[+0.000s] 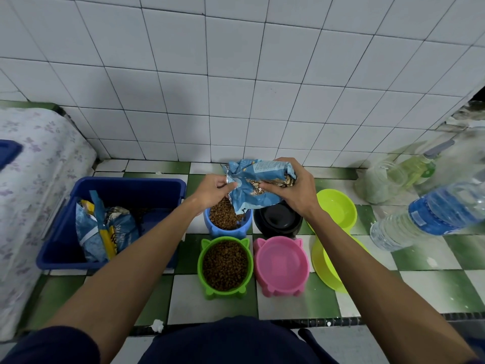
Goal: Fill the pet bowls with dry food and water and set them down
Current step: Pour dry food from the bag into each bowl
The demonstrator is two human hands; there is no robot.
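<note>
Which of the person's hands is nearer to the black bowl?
The right hand: it grips the food bag directly above the black bowl. The left hand pinches the bag's edge over the blue bowl, farther left.

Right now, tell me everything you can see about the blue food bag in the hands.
The food bag is a crinkled light blue pouch, seemingly foil-lined plastic, with small white print and a tabby-striped picture on its face. It is held tipped above the blue bowl, its torn open mouth pointing down toward the kibble already heaped there. The left hand pinches the edge of the opening, where a silvery lining shows; the right hand grips the bag's upper body. It touches nothing but the hands, as far as I can tell.
</note>
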